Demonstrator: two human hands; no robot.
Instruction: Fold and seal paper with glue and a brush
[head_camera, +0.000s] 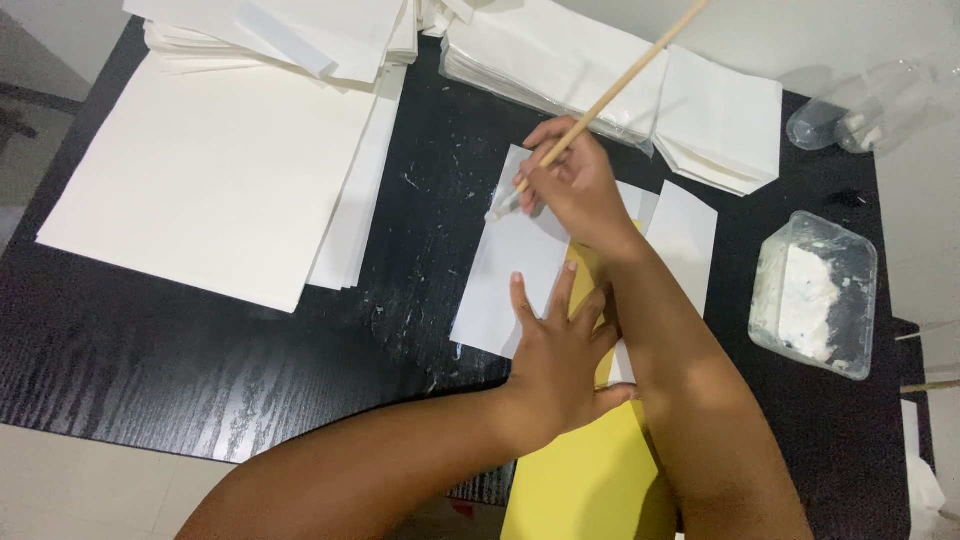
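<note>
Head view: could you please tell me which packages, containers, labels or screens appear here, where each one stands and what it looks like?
Clear plastic tub: right on the black table, rectangular, smeared with white paste.
Clear plastic bottle: far right, lying on its side beyond the tub.
Plastic-wrapped white paper pack: top centre, flat.
No labels, signs or screens show.

Left of the white sheet (510, 275), bare black counter (200, 370) lies open as far as the big paper stack (210, 170). Beyond the sheet, folded paper piles (620, 90) wall the far edge. Right of it stands a plastic paste tub (815, 295) (a narrow dark lane between).
</note>
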